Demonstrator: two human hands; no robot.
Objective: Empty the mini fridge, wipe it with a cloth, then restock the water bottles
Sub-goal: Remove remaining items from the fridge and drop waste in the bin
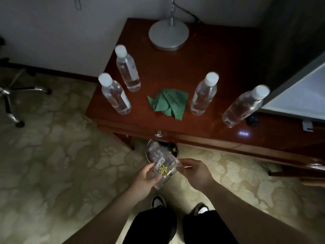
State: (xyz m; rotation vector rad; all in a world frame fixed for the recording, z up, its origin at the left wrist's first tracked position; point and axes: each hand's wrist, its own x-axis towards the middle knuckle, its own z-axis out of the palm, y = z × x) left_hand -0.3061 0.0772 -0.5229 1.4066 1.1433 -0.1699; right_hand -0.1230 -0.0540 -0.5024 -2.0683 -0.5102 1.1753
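Observation:
Several clear water bottles with white caps stand on the red-brown wooden desk [219, 55]: one at the far left [128, 68], one at the front left [115, 94], one right of centre [204, 94] and one leaning by the fridge [243, 106]. A crumpled green cloth [168, 103] lies between them. The mini fridge [302, 95] shows at the right edge with its door open. Below the desk, my left hand [146, 178] grips a clear plastic cup with a yellow star sticker [163, 170]. My right hand [195, 170] pinches the cup's rim from the right.
A round bin [158, 150] with clear wrappers in it stands on the floor under the desk edge, just beyond the cup. A grey lamp base [168, 34] sits at the desk's back. An office chair's base [15, 95] is at the left on the patterned carpet.

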